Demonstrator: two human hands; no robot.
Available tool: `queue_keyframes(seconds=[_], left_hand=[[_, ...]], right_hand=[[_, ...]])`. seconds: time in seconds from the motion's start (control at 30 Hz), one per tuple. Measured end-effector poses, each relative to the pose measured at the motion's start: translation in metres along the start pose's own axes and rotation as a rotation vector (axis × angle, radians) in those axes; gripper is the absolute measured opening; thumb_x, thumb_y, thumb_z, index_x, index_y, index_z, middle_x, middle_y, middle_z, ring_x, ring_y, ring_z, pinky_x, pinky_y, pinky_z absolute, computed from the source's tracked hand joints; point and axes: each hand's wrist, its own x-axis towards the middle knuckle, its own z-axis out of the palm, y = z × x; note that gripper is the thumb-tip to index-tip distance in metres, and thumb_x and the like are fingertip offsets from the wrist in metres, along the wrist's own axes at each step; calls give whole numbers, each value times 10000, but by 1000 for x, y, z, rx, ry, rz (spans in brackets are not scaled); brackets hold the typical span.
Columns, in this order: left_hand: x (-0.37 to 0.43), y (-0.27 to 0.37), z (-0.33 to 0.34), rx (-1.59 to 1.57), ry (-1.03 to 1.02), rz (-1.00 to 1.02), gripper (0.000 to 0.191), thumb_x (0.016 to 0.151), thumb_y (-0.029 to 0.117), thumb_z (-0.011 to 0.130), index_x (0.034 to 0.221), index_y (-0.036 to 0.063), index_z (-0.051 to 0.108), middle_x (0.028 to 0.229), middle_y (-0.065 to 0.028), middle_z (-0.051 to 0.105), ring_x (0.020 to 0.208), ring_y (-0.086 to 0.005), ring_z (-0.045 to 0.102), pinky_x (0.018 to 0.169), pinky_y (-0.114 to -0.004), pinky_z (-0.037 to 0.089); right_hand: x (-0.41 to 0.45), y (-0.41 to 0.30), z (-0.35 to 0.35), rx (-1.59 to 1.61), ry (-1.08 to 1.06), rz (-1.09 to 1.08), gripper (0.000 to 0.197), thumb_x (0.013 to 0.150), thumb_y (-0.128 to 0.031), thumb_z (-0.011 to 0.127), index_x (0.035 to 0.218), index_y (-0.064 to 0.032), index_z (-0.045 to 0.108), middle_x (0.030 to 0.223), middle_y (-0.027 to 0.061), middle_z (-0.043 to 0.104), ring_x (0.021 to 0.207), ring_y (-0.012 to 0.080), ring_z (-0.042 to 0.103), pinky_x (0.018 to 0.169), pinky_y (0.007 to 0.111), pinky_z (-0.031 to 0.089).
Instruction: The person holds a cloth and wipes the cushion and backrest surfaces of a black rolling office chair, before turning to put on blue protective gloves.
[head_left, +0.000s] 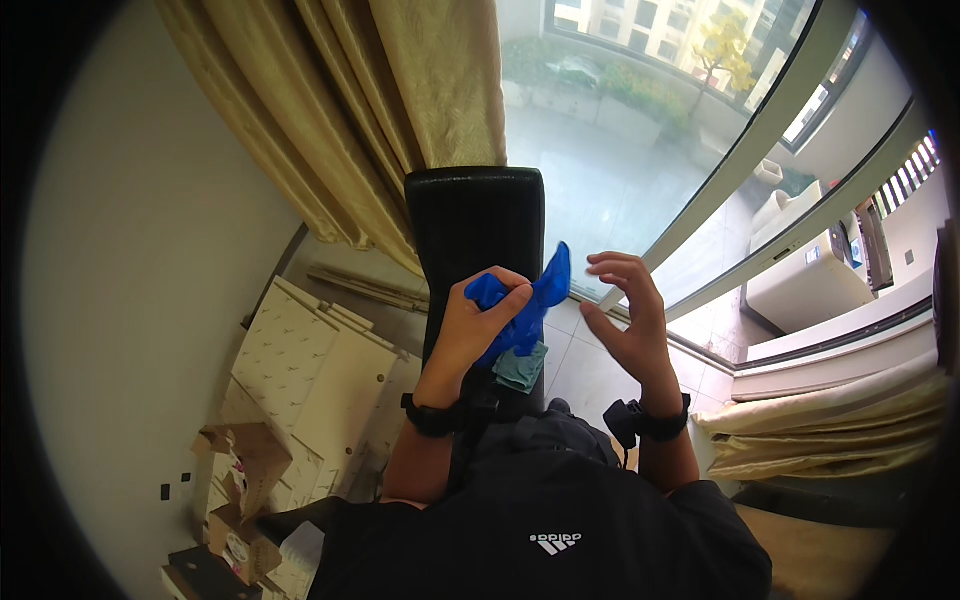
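My left hand (487, 307) pinches a piece of thin blue fabric or film (555, 277) between thumb and index finger; part of it sticks up to the right and the rest hangs below the hand. What kind of item it is, I cannot tell. My right hand (628, 319) is raised to the right of it, fingers apart and curved, touching nothing. A folded grey-green cloth (520, 369) lies on the black padded bench (476, 217), under the hanging blue material. Both wrists wear black bands, and a small dark device sits by the right one.
Gold curtains (360, 112) hang ahead, beside a glass sliding door (615, 150). Pale panels (300, 360) are stacked on the floor left of the bench, near open cardboard boxes (251, 461). A white appliance (799, 281) stands beyond the door frame at right.
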Motion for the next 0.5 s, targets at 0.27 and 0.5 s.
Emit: queue_keyframes(seconds=[0.27, 0.5], left_hand=[[-2, 11, 11, -24, -37, 29, 58, 880, 99, 670, 899, 45, 678, 783, 22, 631, 704, -37, 569, 647, -178, 458], [0, 13, 1, 72, -23, 32, 73, 881, 115, 679, 900, 46, 671, 759, 43, 613, 689, -10, 532, 627, -166, 426]], right_hand=[[-1, 3, 3, -349, -39, -146, 220, 711, -75, 794, 904, -94, 690, 1076, 43, 616, 1045, 247, 553, 862, 375, 502], [-1, 6, -9, -120, -2, -90, 41, 819, -81, 704, 847, -61, 681, 887, 47, 650, 945, 229, 566, 775, 331, 478]])
